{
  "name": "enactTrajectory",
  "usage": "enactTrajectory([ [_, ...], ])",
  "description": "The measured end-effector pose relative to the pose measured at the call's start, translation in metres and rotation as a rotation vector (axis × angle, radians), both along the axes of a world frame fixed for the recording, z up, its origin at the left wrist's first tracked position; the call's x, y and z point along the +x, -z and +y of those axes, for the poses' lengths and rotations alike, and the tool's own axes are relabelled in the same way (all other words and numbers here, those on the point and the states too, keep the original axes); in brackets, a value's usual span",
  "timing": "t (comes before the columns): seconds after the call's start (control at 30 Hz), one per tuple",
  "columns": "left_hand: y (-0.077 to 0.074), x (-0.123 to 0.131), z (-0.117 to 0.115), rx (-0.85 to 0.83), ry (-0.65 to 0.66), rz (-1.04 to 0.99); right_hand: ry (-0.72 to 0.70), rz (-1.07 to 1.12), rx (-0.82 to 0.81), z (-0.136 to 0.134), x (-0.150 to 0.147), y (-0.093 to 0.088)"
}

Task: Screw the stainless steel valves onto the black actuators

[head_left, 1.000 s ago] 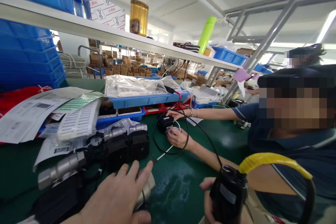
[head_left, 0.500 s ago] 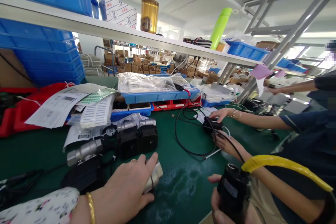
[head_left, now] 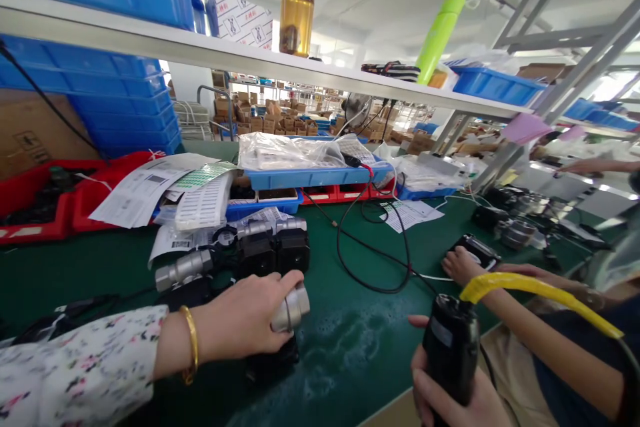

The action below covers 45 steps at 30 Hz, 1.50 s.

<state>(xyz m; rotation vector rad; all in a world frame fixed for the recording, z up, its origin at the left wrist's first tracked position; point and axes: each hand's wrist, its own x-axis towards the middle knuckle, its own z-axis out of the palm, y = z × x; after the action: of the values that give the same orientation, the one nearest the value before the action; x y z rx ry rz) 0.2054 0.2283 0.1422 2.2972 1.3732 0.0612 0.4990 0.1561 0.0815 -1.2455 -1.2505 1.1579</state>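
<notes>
Left hand [head_left: 245, 323], fingers clamped on the valve [head_left: 290, 310], its metal end pointing right toward the black tool [head_left: 450, 350] gripped upright in right hand [head_left: 450, 400].

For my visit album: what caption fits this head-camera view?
Left hand grips a metal valve on a green bench; right hand holds a black tool.

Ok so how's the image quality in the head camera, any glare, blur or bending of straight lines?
Head view: strong wide-angle distortion, the white shelf edge slants and the frame posts splay outward; the windows at far right are blown out; glare spots sheen the green table mat; the left hand on the metal valve is fairly sharp, while the floral sleeve at the lower left edge is smeared.
</notes>
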Motion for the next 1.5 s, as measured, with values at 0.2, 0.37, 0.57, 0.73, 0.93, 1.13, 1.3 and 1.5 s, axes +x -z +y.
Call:
enactTrajectory([
  [0.2,-0.004,-0.040,0.028,-0.308,-0.130,-0.172,-0.065,-0.037,-0.055,0.006,0.010,-0.008],
  [0.37,0.009,-0.049,0.038,-0.477,-0.166,-0.321,-0.173,-0.183,-0.084,0.031,0.005,-0.004],
  [0.57,0.027,-0.016,0.048,-0.583,-0.226,-0.505,-0.228,-0.144,-0.094,0.045,-0.024,0.003],
  [0.73,0.046,0.012,0.072,-0.615,-0.191,-0.597,-0.104,-0.438,-0.073,0.033,-0.028,0.030],
  [0.93,0.063,0.008,0.091,-0.735,-0.224,-0.593,-0.052,-0.452,-0.044,0.023,-0.066,0.052],
  [1.13,0.067,-0.021,0.075,-0.717,-0.251,-0.492,-0.145,-0.381,-0.058,0.034,-0.075,0.039],
  [1.3,0.060,-0.046,0.071,-0.625,-0.200,-0.274,-0.149,-0.446,-0.087,0.069,-0.043,0.020],
  [1.5,0.045,-0.053,0.064,-0.326,-0.120,0.046,-0.193,-0.479,-0.009,0.122,-0.043,0.011],
])
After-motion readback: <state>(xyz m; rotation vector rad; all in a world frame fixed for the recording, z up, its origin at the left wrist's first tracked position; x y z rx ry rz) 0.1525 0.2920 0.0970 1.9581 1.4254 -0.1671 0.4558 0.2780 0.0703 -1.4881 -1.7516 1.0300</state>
